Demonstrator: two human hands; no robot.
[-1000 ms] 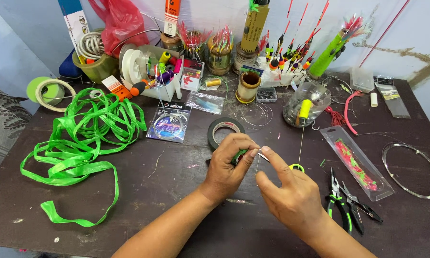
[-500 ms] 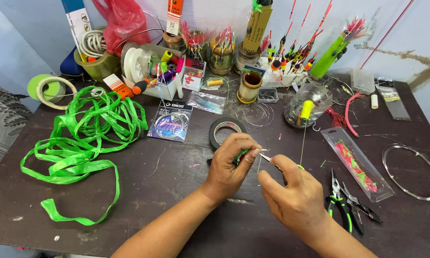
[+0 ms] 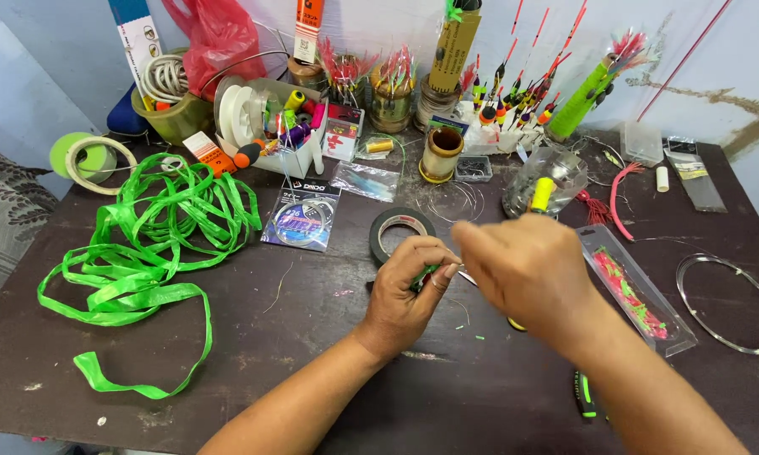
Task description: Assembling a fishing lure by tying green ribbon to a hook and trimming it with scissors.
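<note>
Left hand (image 3: 409, 291) is curled nearly closed at the middle of the dark wooden bench (image 3: 312, 371), thumb and fingertips pinched on a small green piece (image 3: 424, 275); I cannot tell what that piece is. Just to its right my right hand (image 3: 527, 270) hovers with its fingers drawn together, its back to the camera, so I cannot tell whether it grips anything. The green piece sits between the two hands, held by the left and just beside the right one's fingertips.

Going left to right, I count one roll of pale green tape (image 3: 91, 157) at the left edge, then one long loose tangle of bright green plastic ribbon (image 3: 156, 244) spread toward the front left corner. At the back left stands one olive tub (image 3: 177, 118) holding a coil of white cord, with one red plastic bag (image 3: 219, 38) behind it. An open white box (image 3: 282, 135) holds spools of coloured thread. One flat packet of coiled line (image 3: 302, 221) lies in front of it, and one roll of black tape (image 3: 400, 232) lies just behind the left hand. Along the back edge a rack (image 3: 501, 118) carries many slim fishing floats, too many to count. One clear long tray (image 3: 636, 291) right of my right hand holds pink and green lures. One thin metal ring (image 3: 727, 303) lies near the right edge.
</note>
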